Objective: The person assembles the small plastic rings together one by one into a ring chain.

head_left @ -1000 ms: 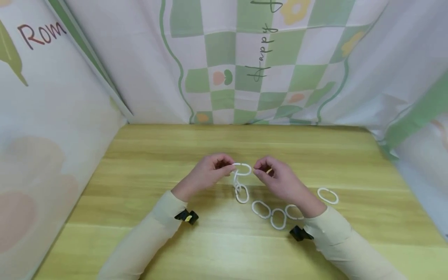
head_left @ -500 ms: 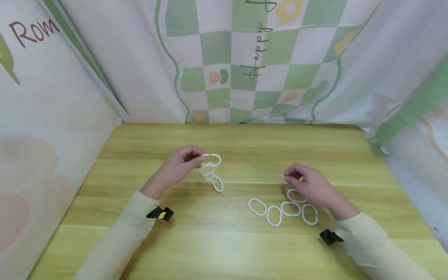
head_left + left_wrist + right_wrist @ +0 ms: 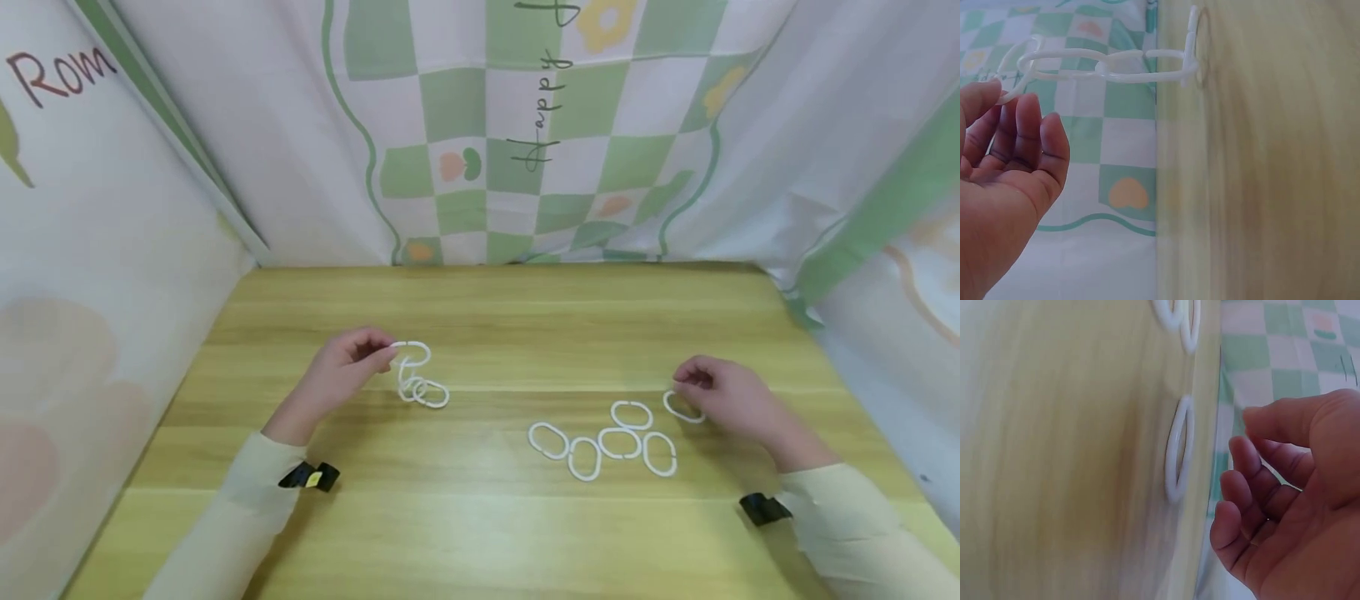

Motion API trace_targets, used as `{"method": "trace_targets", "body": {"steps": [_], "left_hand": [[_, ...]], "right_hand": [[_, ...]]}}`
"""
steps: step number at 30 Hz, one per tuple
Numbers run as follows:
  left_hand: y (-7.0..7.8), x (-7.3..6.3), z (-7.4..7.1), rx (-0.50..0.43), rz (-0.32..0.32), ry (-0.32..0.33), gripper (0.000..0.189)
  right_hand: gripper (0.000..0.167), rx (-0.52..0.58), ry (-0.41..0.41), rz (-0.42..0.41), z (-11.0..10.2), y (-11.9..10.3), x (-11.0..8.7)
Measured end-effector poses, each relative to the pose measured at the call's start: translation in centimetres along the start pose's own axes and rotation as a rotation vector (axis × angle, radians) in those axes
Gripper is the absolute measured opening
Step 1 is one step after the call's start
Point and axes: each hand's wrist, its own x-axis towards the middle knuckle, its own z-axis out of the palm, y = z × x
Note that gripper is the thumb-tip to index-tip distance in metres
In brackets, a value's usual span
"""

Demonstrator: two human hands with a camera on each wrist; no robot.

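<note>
My left hand [image 3: 341, 371] pinches the end link of a short chain of white plastic oval links [image 3: 1141, 78] between thumb and fingertips. The joined links hang from it, and the lowest link [image 3: 447, 396] is close over the wooden table. Over on the right, my right hand [image 3: 723, 400] hovers with loosely bent fingers, holding nothing. Just under it a single white link [image 3: 1172, 456] lies on the table, partly covered by the hand in the head view. The right wrist view shows a gap between the fingertips and that link.
Several loose white links [image 3: 572, 460] lie grouped on the wooden table [image 3: 465, 533], right of centre. A white curtain with a green check pattern [image 3: 510, 175] stands behind the table's far edge. Printed white fabric [image 3: 90, 267] covers the left side.
Both hands have moved apart: the left hand has carried the chain leftward, and the right hand has gone right to above the separate link. The loose links have kept their arrangement.
</note>
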Motion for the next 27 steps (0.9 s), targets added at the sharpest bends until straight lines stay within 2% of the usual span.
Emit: {"method": "trace_targets", "body": {"steps": [6,7,11,17,27], "left_hand": [[-0.4,-0.6,0.0,-0.014,0.004,-0.002,0.022],[-0.9,-0.5,0.0,-0.019,0.010,0.001,0.023],[-1.4,-0.6,0.1,-0.031,0.028,0.013,0.018],[-1.9,-0.8,0.1,-0.048,0.020,0.016,0.018],[-2.0,-0.6,0.4,-0.014,0.045,-0.011,0.020]], "right_hand": [[0.023,-0.029,-0.038,0.020,-0.6,0.8,-0.6],[0.024,-0.030,-0.055,0.029,-0.7,0.9,-0.8],[0.028,-0.063,-0.106,0.076,-1.0,1.3,-1.5],[0.033,-0.119,-0.137,0.123,-1.2,1.7,-2.0],[0.017,-0.123,-0.135,0.075,-0.2,1.2,-1.6]]}}
